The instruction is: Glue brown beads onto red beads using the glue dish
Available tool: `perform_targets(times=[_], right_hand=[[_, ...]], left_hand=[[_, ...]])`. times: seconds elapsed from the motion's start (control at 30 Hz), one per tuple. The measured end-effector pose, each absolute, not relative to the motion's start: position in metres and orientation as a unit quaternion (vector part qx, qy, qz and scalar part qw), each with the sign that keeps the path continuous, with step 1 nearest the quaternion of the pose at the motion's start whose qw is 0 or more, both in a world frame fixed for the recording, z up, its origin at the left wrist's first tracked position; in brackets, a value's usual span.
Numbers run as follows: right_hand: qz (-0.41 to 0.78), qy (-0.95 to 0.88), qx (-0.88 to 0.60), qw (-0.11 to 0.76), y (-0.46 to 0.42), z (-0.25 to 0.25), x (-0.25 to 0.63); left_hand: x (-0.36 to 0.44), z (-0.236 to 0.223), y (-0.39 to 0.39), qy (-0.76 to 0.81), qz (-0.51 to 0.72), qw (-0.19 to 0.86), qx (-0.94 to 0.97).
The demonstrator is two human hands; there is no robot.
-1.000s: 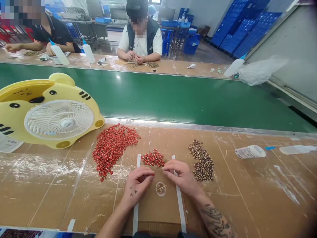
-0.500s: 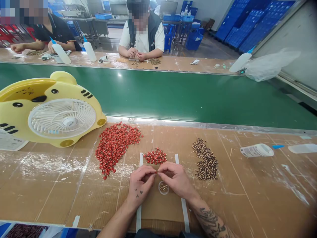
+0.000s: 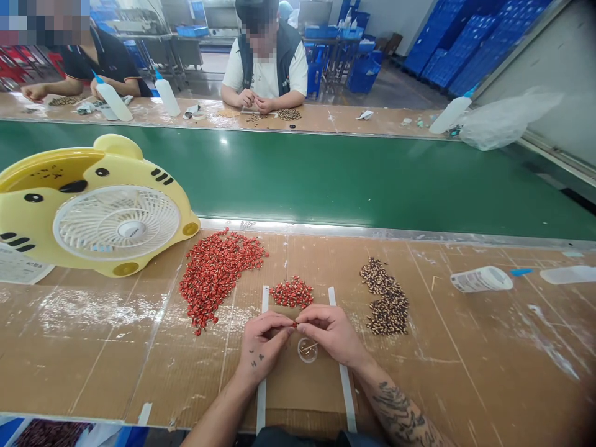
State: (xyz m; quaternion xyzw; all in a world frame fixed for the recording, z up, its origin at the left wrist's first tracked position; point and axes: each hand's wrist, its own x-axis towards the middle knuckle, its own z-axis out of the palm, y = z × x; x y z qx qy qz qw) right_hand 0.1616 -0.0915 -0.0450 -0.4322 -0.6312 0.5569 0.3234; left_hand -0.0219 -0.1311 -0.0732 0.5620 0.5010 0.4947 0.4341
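Observation:
My left hand [image 3: 261, 349] and my right hand [image 3: 336, 335] meet fingertip to fingertip over a cardboard mat. Between their pinched fingers is a small red piece [image 3: 295, 324], mostly covered. Just below the fingertips stands a small clear round dish [image 3: 307, 351] with a thin stick in it. Beyond my hands lies a small heap of red pieces [image 3: 292, 292] with pale and dark specks. A larger heap of red pieces [image 3: 214, 273] spreads to the left. On the right is a heap of dark brown and tan pieces [image 3: 387, 301].
A yellow animal-faced fan [image 3: 112, 205] takes up the left of the bench. To the right lie a white bottle [image 3: 482, 279] and a translucent bottle [image 3: 568, 275]. A green belt [image 3: 349, 177] separates me from two people at the far bench.
My right hand has moved left until its fingertips meet those of my left hand at the red piece. Over the last half second both hands stay nearly in place.

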Motion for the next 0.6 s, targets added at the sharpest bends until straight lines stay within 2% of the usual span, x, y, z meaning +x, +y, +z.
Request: perform_targets(times=[0.3,0.6], right_hand=[[0.576,-0.626,-0.428,0.304,-0.0884,-0.0527,0.1613],[0.540,-0.662,-0.432,0.287,-0.0857,-0.0497,0.1591]], left_hand=[[-0.0193,-0.0743,-0.1332,0.534,0.500,0.451,0.511],[-0.0188,-0.0763,-0.1339,0.553,0.477,0.411,0.546]])
